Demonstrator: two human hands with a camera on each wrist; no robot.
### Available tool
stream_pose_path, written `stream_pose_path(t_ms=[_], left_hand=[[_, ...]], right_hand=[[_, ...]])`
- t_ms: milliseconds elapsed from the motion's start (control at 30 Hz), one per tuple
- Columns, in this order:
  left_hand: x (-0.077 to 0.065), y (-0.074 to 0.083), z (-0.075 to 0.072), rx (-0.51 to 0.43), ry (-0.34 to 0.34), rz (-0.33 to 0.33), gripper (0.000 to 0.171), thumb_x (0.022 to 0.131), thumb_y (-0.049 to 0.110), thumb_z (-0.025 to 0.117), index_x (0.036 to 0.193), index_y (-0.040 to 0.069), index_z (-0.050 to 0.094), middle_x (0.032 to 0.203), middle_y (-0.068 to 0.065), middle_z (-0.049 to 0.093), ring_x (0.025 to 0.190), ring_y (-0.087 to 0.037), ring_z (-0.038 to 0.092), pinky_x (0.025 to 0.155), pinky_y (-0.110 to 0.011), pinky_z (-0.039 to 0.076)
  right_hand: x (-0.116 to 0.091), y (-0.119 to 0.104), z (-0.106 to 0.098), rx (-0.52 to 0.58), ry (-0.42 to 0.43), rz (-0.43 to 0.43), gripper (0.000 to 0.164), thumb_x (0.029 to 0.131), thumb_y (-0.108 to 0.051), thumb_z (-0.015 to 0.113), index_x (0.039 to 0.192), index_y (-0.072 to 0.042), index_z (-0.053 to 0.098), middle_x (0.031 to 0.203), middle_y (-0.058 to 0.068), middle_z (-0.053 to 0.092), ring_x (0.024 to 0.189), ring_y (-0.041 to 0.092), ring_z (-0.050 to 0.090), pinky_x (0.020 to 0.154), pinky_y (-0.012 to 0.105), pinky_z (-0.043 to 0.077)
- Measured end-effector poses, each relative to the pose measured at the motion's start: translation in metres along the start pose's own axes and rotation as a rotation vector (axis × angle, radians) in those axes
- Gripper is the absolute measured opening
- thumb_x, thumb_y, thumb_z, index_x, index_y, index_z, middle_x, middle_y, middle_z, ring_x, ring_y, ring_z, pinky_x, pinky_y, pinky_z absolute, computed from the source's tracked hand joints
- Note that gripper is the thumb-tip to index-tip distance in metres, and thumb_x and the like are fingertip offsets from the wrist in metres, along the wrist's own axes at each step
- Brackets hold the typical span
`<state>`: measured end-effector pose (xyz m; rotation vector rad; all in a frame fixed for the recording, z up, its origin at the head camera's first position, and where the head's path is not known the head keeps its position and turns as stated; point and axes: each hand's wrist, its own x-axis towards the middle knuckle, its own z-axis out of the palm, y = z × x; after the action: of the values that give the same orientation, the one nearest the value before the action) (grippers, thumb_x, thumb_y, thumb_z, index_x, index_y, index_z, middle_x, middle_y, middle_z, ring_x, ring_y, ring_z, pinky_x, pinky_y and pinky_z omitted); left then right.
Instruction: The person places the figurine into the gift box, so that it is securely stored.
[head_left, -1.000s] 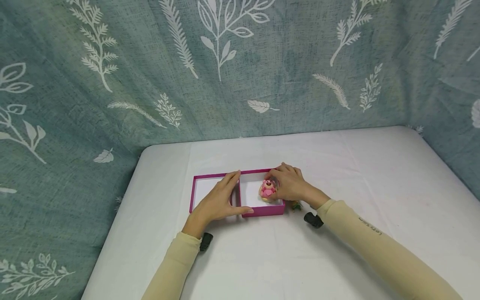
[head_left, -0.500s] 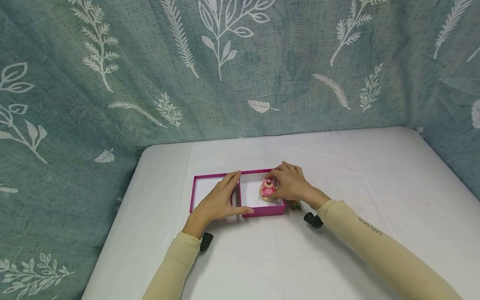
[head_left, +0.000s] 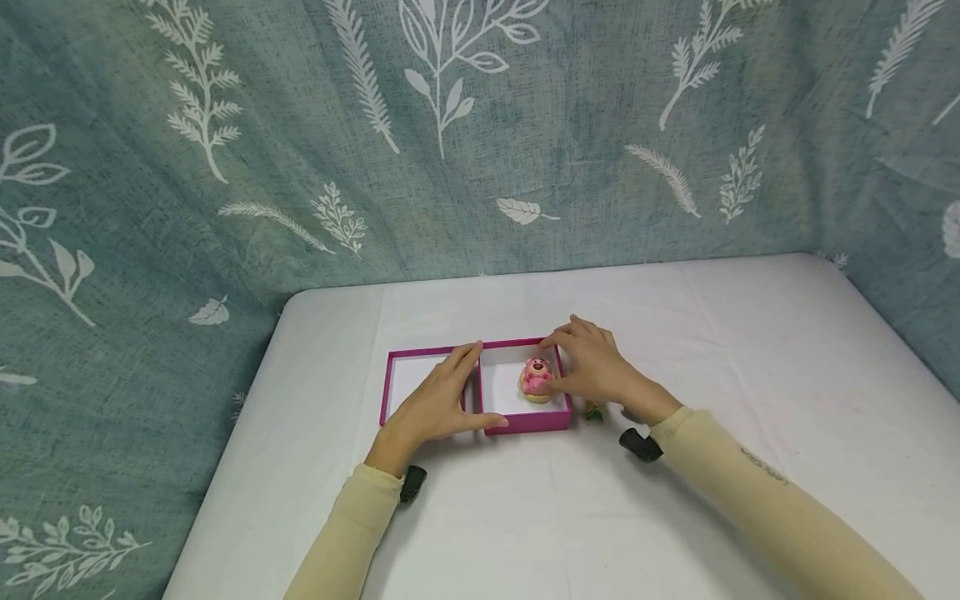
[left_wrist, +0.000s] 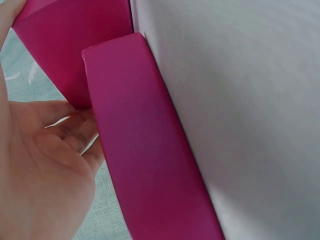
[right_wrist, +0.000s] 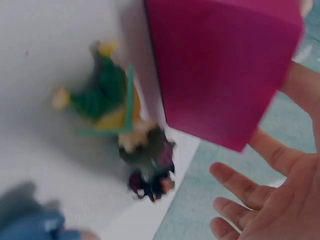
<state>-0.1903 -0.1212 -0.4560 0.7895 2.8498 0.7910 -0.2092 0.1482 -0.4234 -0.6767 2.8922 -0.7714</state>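
Note:
A pink bear figurine (head_left: 537, 380) sits inside a magenta open box (head_left: 527, 423) with a white interior. My left hand (head_left: 431, 404) grips this box at its left end, thumb at the front rim and fingers at the back corner. In the left wrist view those fingers curl behind the box (left_wrist: 80, 50). My right hand (head_left: 588, 364) is over the box's right wall, with the thumb beside the figurine and a fingertip at the back rim. Its fingers (right_wrist: 245, 185) are spread loosely in the right wrist view.
A shallower magenta tray or lid (head_left: 385, 392) lies left of the box, partly behind my left hand. A figurine in green and yellow (right_wrist: 107, 95) lies on the white table (head_left: 510, 517) right of the box. A blue object (right_wrist: 35, 227) shows nearby.
My right hand has loosened from the bear figurine and shifted slightly right and back, its fingers spreading. The figurine stays in the box. My left hand has not moved.

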Motion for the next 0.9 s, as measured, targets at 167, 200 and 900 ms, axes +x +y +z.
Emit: stream_pose_path(t_ms=[167,200,900], left_hand=[[0.0,0.001,0.0,-0.006,0.001,0.01,0.113,0.073,0.069,0.072,0.158,0.016,0.02,0.158,-0.004,0.029,0.141,-0.023,0.038,0.114,-0.044,0.037],[0.0,0.001,0.0,-0.006,0.002,0.01,0.113,0.073,0.068,0.073,0.158,0.016,0.02,0.158,-0.004,0.029,0.141,-0.023,0.038,0.114,-0.044,0.037],[0.0,0.0,-0.001,-0.016,-0.002,-0.014,0.114,0.072,0.068,0.073,0.158,0.017,0.019,0.159,-0.003,0.028,0.144,-0.022,0.035,0.115,-0.045,0.035]], right_hand=[[-0.012,0.009,-0.017,0.048,0.046,-0.04,0.055,0.08,-0.029,0.081,0.127,-0.008,0.062,0.139,0.023,0.048,0.144,0.048,0.02,0.108,0.069,0.017],[-0.015,0.011,-0.021,0.055,0.051,-0.037,0.055,0.081,-0.029,0.081,0.128,-0.008,0.062,0.14,0.023,0.048,0.144,0.048,0.02,0.108,0.069,0.017],[-0.081,0.07,-0.044,0.051,0.022,0.023,0.063,0.082,-0.036,0.079,0.133,-0.005,0.057,0.117,0.017,0.059,0.108,0.034,0.054,0.087,0.051,0.046]])
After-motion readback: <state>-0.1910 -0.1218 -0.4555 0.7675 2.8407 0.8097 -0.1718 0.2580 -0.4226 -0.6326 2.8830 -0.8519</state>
